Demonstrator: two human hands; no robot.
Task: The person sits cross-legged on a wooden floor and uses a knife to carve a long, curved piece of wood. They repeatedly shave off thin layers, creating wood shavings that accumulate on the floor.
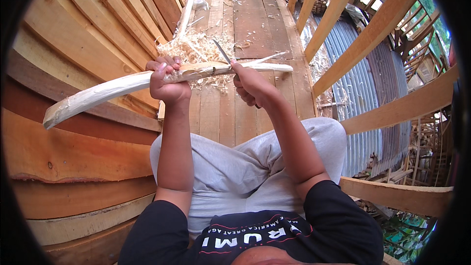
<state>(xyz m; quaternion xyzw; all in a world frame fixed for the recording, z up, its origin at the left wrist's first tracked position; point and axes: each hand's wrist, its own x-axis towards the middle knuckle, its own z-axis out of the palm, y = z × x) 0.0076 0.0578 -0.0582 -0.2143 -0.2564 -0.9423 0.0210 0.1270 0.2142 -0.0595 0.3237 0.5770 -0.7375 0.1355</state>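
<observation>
A long pale wooden pole (108, 87), stripped of bark and slightly curved, lies crosswise in front of me. My left hand (168, 79) is wrapped round it left of its middle. In my right hand (250, 83) is a knife (222, 50), its handle hidden in the fist and its thin blade pointing up and left past the pole. The blade crosses the wood near a dark knot. A thin sliver (265, 59) sticks up from the pole just right of the blade. Curled shavings (196, 46) are heaped on the boards behind the pole.
I sit cross-legged on a plank floor (252, 29). A board wall (73, 154) rises close on my left. On my right stands a wooden railing (397, 103), with corrugated metal roofing (358, 93) below. Another pale pole (186, 12) lies along the wall.
</observation>
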